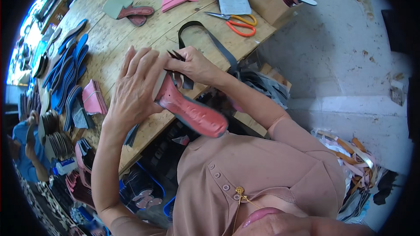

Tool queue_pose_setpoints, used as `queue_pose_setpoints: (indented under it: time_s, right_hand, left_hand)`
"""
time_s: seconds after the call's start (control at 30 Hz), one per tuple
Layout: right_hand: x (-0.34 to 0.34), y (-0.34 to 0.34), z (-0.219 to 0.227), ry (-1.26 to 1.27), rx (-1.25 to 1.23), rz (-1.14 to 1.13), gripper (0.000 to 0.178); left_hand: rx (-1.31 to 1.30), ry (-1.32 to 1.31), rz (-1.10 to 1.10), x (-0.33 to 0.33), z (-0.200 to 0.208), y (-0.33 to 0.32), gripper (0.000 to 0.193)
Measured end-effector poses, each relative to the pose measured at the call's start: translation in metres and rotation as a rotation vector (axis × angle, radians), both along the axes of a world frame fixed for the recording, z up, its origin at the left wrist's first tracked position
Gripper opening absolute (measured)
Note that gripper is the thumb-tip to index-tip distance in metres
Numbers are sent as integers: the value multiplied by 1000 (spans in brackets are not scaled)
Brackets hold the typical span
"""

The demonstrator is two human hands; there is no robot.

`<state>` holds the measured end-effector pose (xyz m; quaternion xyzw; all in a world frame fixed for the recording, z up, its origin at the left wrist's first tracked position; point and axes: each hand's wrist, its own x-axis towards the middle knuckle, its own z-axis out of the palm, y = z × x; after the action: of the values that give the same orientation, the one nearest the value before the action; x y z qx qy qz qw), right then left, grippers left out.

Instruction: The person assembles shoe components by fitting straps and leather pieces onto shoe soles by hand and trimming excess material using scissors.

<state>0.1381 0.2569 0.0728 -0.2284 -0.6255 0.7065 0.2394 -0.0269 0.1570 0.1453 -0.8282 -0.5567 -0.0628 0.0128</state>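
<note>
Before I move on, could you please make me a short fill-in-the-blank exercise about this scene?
1. Of the left hand and the right hand, both at the red sole, the one nearer the scissors is the ____.
2. One handle of the scissors is red-orange and the other is ____.
3. The box at the edge of the table is made of ____.
4. A row of small ____ runs down the front of the shirt.

Missing words: right; yellow; cardboard; buttons.
</note>
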Motion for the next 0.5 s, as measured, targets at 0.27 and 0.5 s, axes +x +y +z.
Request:
queue_pose_setpoints:
  time_s: [0.27, 0.5]
  right_hand:
    - [58, 160, -28, -348, 787, -130, 31]
    - [54, 9, -32, -81, 572, -169, 29]
  left_hand:
    - [-231, -20, 27, -1, -1, -10, 84]
    - [-896, -1493, 526, 12, -79, -52, 68]
